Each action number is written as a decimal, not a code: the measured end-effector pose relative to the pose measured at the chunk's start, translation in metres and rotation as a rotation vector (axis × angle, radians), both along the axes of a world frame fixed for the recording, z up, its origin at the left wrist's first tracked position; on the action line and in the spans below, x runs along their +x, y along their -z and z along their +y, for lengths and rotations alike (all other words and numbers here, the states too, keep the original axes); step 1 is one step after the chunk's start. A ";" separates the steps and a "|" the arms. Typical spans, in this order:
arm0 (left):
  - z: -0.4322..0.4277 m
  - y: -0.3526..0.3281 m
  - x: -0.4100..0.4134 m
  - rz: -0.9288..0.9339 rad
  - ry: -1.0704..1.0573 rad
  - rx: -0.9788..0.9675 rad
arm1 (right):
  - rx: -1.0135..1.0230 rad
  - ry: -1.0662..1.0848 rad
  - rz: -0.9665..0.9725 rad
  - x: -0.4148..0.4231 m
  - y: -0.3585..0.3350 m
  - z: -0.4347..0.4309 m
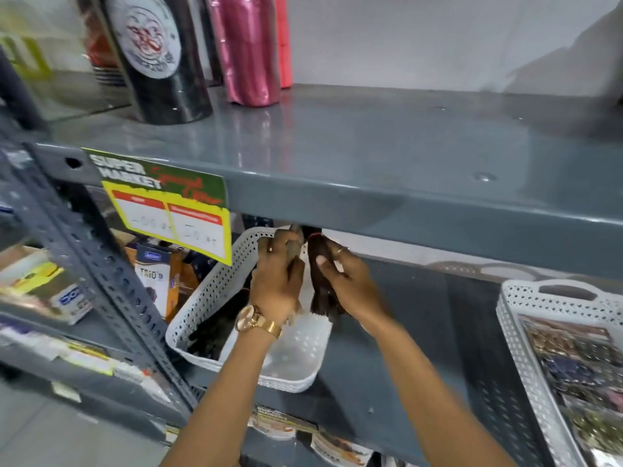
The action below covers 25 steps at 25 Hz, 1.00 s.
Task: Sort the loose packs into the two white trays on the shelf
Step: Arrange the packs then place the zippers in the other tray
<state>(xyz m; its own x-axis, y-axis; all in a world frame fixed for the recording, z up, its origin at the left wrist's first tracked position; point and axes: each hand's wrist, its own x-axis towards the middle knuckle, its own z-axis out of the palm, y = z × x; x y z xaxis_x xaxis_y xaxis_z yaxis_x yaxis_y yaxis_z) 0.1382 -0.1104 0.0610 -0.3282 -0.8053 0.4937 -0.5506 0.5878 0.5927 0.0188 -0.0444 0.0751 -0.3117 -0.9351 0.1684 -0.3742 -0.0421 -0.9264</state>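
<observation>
Here, a dark brown pack (pixel 322 281) hangs upright between two bare hands, above the far right part of a white perforated tray (pixel 209 291) on the lower grey shelf (pixel 421 332). The right hand (pixel 344 281) grips the pack from the right side, thumb across its front and fingers curled behind. The left hand (pixel 278 271) sits just beside it on the left, fingers bent and pinching near the pack's top edge, where a small red band shows. The pack is long, narrow and soft-looking, with a fringed lower end; blur hides any print on it. A gold watch (pixel 256 321) circles the left wrist. Inside the tray, along its left wall, lie more dark packs (pixel 210 332); the rest of its floor is bare. A second white tray (pixel 526 332) stands well apart to the right, filled with mixed, patterned packets. A green and yellow price sign (pixel 168 203) hangs from the upper shelf's front edge, and a pink roll (pixel 247 48) and a black roll (pixel 158 55) stand upright on that shelf.
</observation>
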 end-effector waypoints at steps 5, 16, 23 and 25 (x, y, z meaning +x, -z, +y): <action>-0.040 0.040 0.026 -0.360 0.040 0.371 | 0.537 -0.114 0.283 0.051 0.047 -0.036; -0.018 0.066 0.031 -0.879 -0.025 0.403 | 0.862 -0.057 0.706 0.087 0.081 -0.021; -0.015 0.060 0.027 -0.886 -0.044 0.356 | 0.857 -0.089 0.898 0.084 0.085 -0.033; -0.013 0.055 0.027 -0.927 -0.038 0.358 | 0.803 -0.075 0.907 0.080 0.079 -0.026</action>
<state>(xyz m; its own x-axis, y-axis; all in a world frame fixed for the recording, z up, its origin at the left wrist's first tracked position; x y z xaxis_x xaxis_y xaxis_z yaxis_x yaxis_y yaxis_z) 0.1652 -0.1232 0.0065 -0.4323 -0.8747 -0.2189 -0.9006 0.4308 0.0573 0.0991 -0.0703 -0.0039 -0.3215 -0.8844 -0.3384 -0.9218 0.3741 -0.1019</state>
